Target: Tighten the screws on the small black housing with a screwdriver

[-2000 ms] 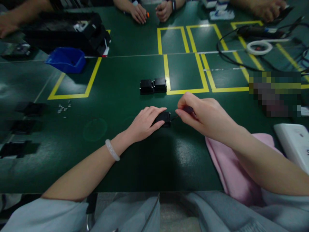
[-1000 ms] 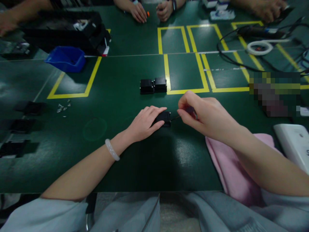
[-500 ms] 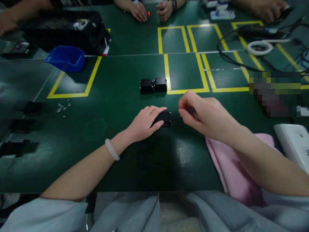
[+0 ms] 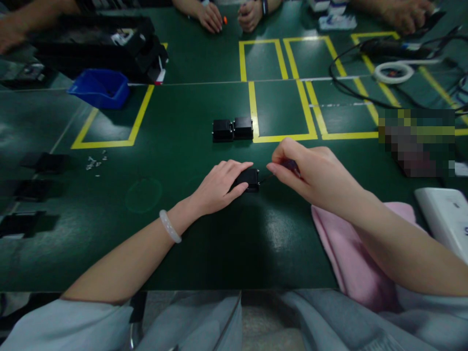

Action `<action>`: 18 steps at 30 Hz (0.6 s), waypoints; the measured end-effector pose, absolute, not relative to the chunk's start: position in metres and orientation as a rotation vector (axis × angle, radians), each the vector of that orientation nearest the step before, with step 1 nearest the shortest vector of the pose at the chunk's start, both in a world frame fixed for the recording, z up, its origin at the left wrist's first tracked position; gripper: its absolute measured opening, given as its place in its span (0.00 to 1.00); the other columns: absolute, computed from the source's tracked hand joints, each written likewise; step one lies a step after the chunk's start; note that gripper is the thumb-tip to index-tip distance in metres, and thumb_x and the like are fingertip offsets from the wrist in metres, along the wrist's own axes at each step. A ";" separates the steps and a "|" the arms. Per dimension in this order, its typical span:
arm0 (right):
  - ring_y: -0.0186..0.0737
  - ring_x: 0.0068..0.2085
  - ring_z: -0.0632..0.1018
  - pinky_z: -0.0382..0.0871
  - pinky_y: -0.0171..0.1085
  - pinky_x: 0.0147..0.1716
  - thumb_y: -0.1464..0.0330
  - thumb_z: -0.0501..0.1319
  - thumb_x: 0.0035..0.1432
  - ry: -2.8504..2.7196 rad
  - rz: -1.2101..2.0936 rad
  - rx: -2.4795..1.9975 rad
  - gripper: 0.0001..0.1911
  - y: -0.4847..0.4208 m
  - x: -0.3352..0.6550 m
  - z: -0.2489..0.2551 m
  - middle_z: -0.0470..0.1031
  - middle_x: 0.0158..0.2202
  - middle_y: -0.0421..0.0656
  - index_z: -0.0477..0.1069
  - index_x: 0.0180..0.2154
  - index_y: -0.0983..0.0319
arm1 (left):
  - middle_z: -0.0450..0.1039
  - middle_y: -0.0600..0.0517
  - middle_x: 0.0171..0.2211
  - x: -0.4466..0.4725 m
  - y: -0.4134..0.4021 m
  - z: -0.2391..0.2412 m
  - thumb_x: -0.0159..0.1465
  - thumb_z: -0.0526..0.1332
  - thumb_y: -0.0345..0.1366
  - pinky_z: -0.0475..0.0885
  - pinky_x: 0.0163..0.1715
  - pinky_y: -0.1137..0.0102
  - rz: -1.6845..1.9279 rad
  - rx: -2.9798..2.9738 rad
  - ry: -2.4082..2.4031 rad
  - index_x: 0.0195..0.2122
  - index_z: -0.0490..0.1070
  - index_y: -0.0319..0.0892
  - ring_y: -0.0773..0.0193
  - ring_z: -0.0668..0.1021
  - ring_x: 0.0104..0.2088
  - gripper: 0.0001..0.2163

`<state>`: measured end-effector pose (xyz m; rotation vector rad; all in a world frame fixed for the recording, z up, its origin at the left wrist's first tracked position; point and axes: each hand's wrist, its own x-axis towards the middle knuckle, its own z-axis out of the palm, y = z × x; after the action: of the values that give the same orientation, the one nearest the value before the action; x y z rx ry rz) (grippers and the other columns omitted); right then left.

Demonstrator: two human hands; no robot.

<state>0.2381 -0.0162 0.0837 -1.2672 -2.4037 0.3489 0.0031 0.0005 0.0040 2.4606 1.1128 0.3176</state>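
Beyond, black bin (image 4: 106,61); pale items (image 4: 122,37) inside

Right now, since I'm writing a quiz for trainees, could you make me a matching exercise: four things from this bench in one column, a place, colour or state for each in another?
Column one
1. Left hand
2. Right hand
3. Small bin
4. Cloth

Column two
A. Pink
B. Thumb and forefinger on a black block
C. Blue, in front of a large black case
D. Gripping a dark-handled tool

Pairs: 1-B, 2-D, 3-C, 4-A
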 end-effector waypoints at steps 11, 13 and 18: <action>0.31 0.25 0.68 0.54 0.33 0.26 0.64 0.53 0.65 -2.432 0.365 -1.271 0.06 -0.018 0.238 0.085 0.68 0.26 0.36 0.63 0.38 0.60 | 0.66 0.44 0.56 0.003 0.001 0.003 0.72 0.46 0.47 0.64 0.52 0.59 0.324 2.461 1.116 0.66 0.56 0.43 0.53 0.69 0.51 0.24; 0.31 0.24 0.67 0.53 0.33 0.26 0.63 0.53 0.65 -2.424 0.368 -1.275 0.07 -0.017 0.238 0.085 0.67 0.25 0.36 0.63 0.37 0.60 | 0.66 0.44 0.56 0.003 0.001 0.003 0.73 0.47 0.47 0.64 0.52 0.59 0.319 2.461 1.116 0.66 0.56 0.42 0.53 0.69 0.50 0.24; 0.30 0.24 0.67 0.53 0.33 0.26 0.68 0.53 0.64 -2.419 0.383 -1.270 0.02 -0.017 0.237 0.087 0.68 0.26 0.36 0.62 0.38 0.59 | 0.66 0.44 0.55 0.003 0.001 0.004 0.73 0.46 0.47 0.64 0.52 0.59 0.316 2.469 1.106 0.66 0.56 0.42 0.53 0.69 0.50 0.24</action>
<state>0.2375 -0.0173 0.0867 -1.2697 -2.4193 0.3830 0.0025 0.0011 0.0037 2.4691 1.1065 0.3160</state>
